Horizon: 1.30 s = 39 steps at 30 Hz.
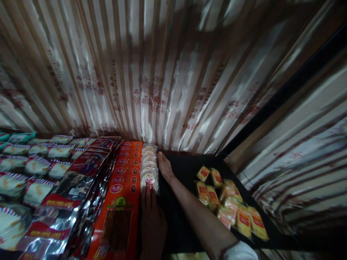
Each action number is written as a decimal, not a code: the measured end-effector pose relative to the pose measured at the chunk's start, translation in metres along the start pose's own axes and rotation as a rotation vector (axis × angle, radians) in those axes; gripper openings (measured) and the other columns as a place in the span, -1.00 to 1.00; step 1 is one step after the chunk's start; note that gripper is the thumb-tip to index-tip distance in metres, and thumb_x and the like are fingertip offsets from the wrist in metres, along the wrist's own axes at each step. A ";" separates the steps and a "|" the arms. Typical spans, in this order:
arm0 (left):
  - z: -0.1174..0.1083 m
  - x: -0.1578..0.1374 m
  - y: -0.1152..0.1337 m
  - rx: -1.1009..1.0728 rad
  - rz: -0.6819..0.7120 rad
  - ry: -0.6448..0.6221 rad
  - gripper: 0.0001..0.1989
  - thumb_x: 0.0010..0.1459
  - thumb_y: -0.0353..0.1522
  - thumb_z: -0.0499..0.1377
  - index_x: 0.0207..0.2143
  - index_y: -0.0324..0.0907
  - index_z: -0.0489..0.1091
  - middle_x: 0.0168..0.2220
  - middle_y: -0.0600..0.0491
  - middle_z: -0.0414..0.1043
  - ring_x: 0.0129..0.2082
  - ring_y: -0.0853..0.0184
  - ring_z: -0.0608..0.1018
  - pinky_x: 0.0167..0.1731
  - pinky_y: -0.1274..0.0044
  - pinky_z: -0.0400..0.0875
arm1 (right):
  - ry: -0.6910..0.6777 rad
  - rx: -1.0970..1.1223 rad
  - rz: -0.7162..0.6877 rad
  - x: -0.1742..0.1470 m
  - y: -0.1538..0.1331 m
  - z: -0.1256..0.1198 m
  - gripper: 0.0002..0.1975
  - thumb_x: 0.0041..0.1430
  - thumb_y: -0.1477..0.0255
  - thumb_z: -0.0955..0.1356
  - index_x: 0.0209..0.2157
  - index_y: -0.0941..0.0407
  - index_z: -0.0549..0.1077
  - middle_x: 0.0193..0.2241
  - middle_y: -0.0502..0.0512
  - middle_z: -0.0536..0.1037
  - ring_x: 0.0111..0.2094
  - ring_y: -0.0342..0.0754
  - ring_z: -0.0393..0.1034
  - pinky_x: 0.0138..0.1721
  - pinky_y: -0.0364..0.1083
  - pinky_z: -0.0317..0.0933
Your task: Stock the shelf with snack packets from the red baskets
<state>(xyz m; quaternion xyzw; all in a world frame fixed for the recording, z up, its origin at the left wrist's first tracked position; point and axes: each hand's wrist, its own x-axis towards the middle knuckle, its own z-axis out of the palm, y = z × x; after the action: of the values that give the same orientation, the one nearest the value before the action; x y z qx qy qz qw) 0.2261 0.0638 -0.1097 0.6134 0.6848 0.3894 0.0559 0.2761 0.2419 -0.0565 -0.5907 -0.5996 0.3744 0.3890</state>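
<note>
A row of small white snack packets (150, 169) in clear wrapping runs from front to back on the black shelf. Against the front packet, which carries a red label, my left hand (153, 216) rests with its fingers stretched out. My right hand (165, 167) reaches along the right side of the row near its far end, fingers extended and the palm edge turned toward the packets. Neither hand is wrapped round anything. Touching the row's left side are overlapping orange snack bags (116, 213) with small oval logos.
Left of the orange bags lie dark red and silver bags (62, 206), then rows of wrapped bread-like packets (36, 164). Yellow-wrapped packets (213, 195) lie loosely on the black shelf (184, 162) at right. Behind hangs a pleated printed sheet (151, 72); a dark post (271, 97) slants at right.
</note>
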 end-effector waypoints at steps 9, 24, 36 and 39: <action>-0.014 0.003 0.010 0.021 0.070 0.060 -0.49 0.08 -0.58 -0.06 0.12 -0.36 0.18 0.24 -0.17 0.04 0.30 0.09 -0.11 0.20 0.15 0.04 | 0.137 -0.058 -0.150 -0.084 0.004 -0.043 -0.55 0.23 0.18 0.14 -0.04 0.13 0.42 -0.05 0.18 0.49 0.01 0.03 0.33 0.07 0.05 0.17; -0.038 -0.053 0.037 -0.160 0.319 0.065 -0.68 0.10 -0.54 -0.09 -0.23 -0.23 0.41 -0.20 -0.06 0.48 -0.12 0.29 0.49 -0.09 0.42 0.42 | 0.382 -0.682 -0.349 -0.250 0.087 -0.177 -0.70 0.20 0.43 0.22 -0.06 0.02 0.46 0.00 0.17 0.37 -0.07 0.04 0.31 -0.09 0.06 0.32; -0.033 -0.162 0.062 -0.083 0.156 -0.425 -0.62 0.01 -0.50 -0.03 -0.16 -0.16 0.46 -0.08 -0.07 0.46 -0.05 0.20 0.46 0.00 0.28 0.35 | 0.330 -0.599 -0.372 -0.232 0.071 -0.164 -0.64 0.18 0.45 0.17 -0.06 0.17 0.45 0.01 0.31 0.32 -0.11 0.02 0.33 -0.07 0.01 0.30; -0.024 -0.159 0.048 -0.040 0.034 -0.404 -0.57 0.01 -0.52 -0.05 -0.09 -0.26 0.41 -0.03 -0.13 0.41 0.02 0.18 0.40 0.06 0.30 0.28 | 0.277 -0.543 -0.356 -0.262 0.073 -0.160 -0.66 0.21 0.42 0.15 -0.09 0.14 0.45 -0.14 0.23 0.45 -0.14 -0.03 0.37 -0.08 -0.05 0.28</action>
<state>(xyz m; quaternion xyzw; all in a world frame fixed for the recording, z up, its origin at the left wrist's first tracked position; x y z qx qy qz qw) 0.2895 -0.0907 -0.1275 0.6893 0.6412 0.2729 0.1980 0.4517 -0.0197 -0.0624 -0.6040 -0.7123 0.0439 0.3548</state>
